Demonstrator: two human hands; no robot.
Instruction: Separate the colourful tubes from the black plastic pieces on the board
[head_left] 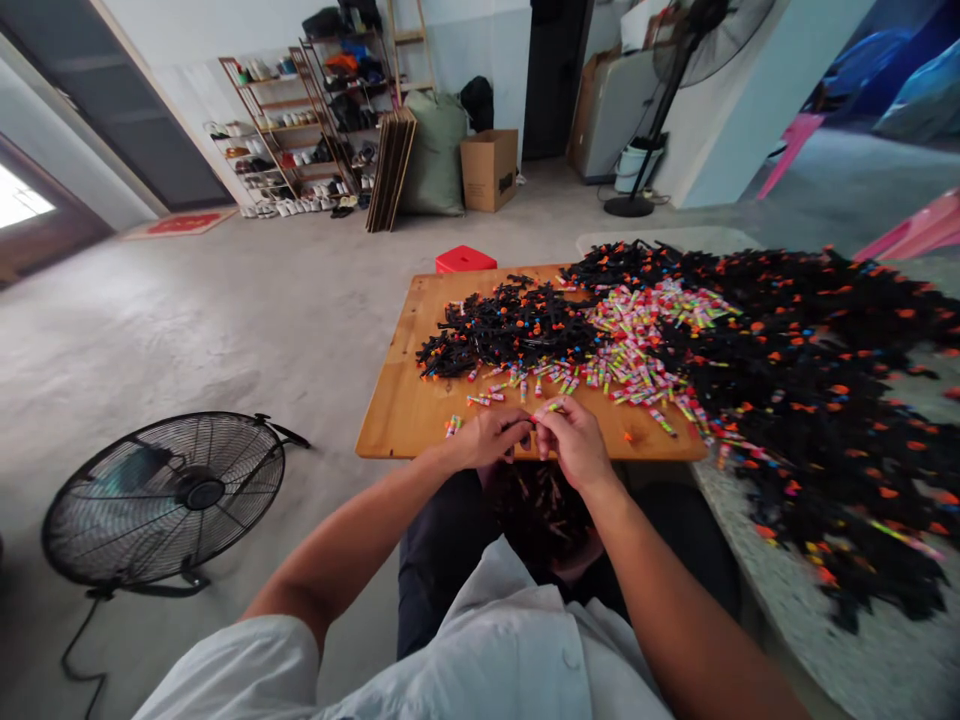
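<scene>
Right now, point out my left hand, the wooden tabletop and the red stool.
Left hand (484,437): head view, on the back of the hand.
Wooden tabletop (396,408): head view, on a bare patch near its left edge.
Red stool (466,260): head view, on its seat.

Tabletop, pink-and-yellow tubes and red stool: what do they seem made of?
Tabletop: wood, probably varnished, from its honey-brown colour, dark knot-like spots and faint sheen.
Pink-and-yellow tubes: perhaps plastic with printed wraps, given their bright patterned sides; too small to judge the finish.
Red stool: likely smooth moulded plastic, from its even colour.
</scene>
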